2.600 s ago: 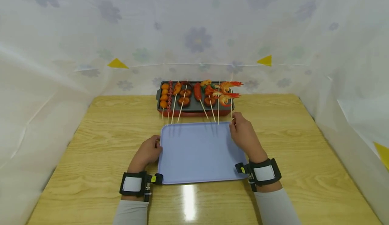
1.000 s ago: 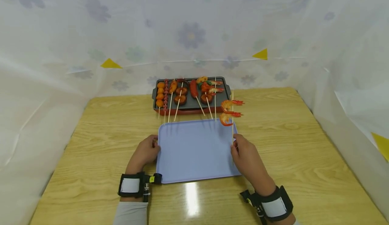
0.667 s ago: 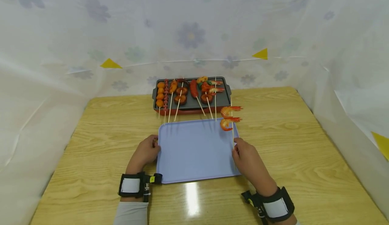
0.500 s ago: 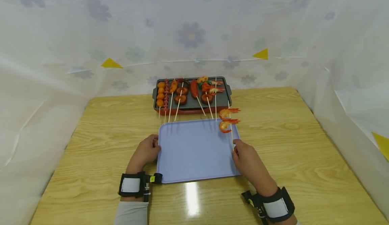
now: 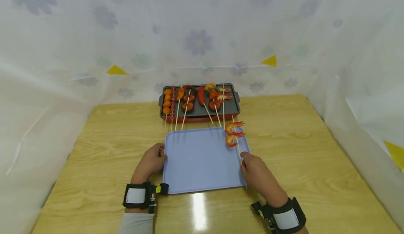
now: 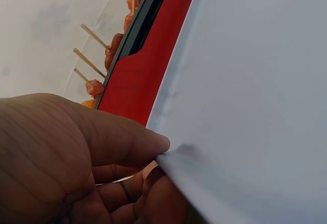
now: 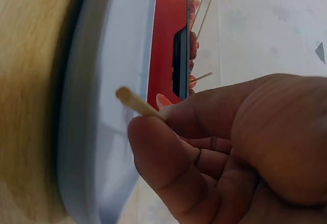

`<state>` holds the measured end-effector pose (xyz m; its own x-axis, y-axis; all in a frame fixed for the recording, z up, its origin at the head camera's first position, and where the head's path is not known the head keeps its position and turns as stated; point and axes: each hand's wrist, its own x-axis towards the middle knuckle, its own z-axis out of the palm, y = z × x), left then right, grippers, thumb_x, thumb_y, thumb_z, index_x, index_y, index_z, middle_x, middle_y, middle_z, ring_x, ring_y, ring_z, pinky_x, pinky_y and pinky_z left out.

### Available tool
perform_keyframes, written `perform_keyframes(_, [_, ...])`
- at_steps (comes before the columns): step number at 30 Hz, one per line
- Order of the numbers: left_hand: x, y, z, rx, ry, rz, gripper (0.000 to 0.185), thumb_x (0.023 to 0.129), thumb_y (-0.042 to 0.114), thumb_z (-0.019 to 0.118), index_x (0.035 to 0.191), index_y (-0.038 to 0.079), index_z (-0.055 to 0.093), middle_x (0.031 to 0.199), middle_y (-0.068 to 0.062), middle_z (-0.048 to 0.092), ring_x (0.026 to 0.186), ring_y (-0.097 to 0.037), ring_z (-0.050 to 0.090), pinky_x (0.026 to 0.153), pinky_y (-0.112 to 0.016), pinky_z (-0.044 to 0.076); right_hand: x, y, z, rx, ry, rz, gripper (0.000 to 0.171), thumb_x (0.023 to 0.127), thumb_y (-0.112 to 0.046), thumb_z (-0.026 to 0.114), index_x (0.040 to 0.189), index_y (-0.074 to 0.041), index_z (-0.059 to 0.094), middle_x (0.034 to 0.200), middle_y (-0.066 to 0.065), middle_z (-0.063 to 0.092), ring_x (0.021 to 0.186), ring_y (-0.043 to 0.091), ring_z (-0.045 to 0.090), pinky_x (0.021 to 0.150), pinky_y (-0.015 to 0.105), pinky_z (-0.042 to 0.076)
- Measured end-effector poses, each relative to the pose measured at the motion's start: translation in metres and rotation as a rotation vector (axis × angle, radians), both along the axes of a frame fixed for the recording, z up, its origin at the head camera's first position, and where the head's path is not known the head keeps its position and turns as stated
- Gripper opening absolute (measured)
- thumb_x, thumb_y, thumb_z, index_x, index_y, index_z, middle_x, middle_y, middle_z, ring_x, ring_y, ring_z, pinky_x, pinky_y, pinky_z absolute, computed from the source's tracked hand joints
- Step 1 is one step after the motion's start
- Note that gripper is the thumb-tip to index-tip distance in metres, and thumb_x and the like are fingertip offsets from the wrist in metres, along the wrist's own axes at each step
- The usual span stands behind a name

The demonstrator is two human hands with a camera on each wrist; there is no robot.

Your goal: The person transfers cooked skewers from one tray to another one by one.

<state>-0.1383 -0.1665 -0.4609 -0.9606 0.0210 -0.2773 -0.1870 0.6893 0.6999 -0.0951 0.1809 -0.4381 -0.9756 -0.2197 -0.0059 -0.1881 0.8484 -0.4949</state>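
My right hand [image 5: 257, 171] pinches the stick of a shrimp skewer [image 5: 231, 141] between thumb and index finger. Its two orange-red shrimps lie over the back right corner of the pale blue tray [image 5: 202, 164]. In the right wrist view the butt end of the stick [image 7: 134, 101] juts out past the fingertips. My left hand [image 5: 153, 159] grips the tray's left rim, thumb on top and fingers curled beneath, as the left wrist view [image 6: 122, 139] shows. Behind the tray stands a red and black grill [image 5: 199, 113] carrying several skewers.
On the grill lie skewers of orange balls [image 5: 166, 102], mushroom slices [image 5: 187, 107], a red sausage [image 5: 201, 95] and another shrimp skewer [image 5: 224, 98]. Their sticks overhang the front, close to the tray's back edge. A white flowered sheet [image 5: 199, 23] surrounds the wooden table [image 5: 293, 139].
My right hand has lifted the shrimp skewer off the grill's right end and brought it toward me, then leftward and over the tray. The left hand keeps its grip on the rim.
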Motion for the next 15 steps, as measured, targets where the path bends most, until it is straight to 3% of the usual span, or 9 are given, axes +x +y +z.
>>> perform_keyframes(15, [-0.0025,0.0002,-0.0015,0.005,-0.006,0.004,0.049,0.092,0.006,0.053,0.139,-0.007,0.046,0.094,-0.011,0.057,0.075,-0.021,0.054,0.059,-0.032,0.044,-0.0029,-0.0005,-0.0078,0.022,-0.064,-0.013,0.005,0.090,0.003,0.063,0.092,0.003,0.058,0.064,0.002,0.047,0.057,0.016,0.045,0.050,0.031,0.038])
